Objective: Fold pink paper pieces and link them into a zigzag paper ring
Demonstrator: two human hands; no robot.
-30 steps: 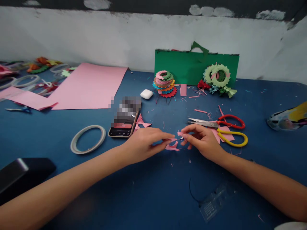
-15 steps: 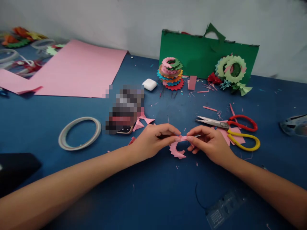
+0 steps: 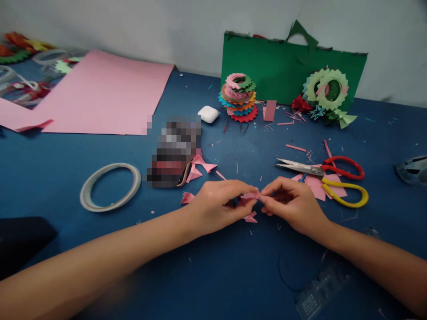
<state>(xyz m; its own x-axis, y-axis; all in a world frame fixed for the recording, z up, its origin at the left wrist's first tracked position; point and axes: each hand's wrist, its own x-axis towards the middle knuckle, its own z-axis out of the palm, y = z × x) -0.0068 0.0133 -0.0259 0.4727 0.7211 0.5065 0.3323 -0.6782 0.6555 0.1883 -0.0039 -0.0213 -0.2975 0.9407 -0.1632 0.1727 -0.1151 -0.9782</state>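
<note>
My left hand [image 3: 216, 206] is closed, pinching a small folded pink paper piece [image 3: 249, 195] between thumb and fingertips. My right hand [image 3: 292, 202] pinches the right end of that piece, so the fingertips of both hands nearly meet. Below the left fingers pokes out the tip of a pink toothed paper strip [image 3: 251, 218]; the rest of it is hidden behind the hand. Scissors [image 3: 316, 171] with one red and one yellow handle lie just beyond my right hand, on pink paper pieces [image 3: 315, 189]. Folded pink pieces [image 3: 196, 171] lie past my left hand.
A tape roll [image 3: 86, 189] lies at left, near a blurred-out phone [image 3: 173, 153] and a white earbud case [image 3: 208, 114]. Behind are a large pink sheet [image 3: 106, 95], a stack of toothed paper rings [image 3: 238, 98], a green board [image 3: 267, 66] and green paper rings [image 3: 310, 91].
The pink toothed strip, hanging in view below my fingers before, is now mostly behind my left hand. My fingertips have drawn closer together on the paper. The whole view has shifted slightly.
</note>
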